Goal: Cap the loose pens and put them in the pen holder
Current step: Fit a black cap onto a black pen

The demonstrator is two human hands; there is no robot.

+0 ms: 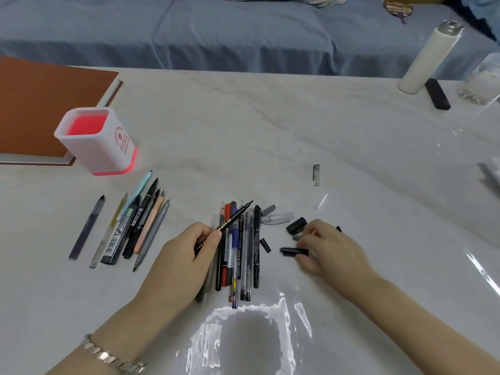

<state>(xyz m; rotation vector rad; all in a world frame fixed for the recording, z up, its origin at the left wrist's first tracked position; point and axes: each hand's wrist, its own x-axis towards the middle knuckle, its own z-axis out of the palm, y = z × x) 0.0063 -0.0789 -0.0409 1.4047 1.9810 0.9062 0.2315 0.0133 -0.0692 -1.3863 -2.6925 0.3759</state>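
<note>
While the white plastic pen holder with a pink base [108, 154] stands seemingly empty, far left of my fingers, my left hand [186, 255] grips a slim black gold-lettered pen [233, 220], tip bare, and my right hand [327, 247] pinches a black plastic cap [290, 251]; I judge nearly all is left to do, a heap of mixed pens [244, 255] lying under my left fingers on the glossy white marbled table [270, 131], blue sofa [216, 36] beyond

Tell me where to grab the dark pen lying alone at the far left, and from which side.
Pinch the dark pen at mid-barrel, coming straight down, fingers on its two long sides. It lies flat on the table, uncapped tip pointing away, with bare surface either side; the clear pen to its right lies apart.
</note>
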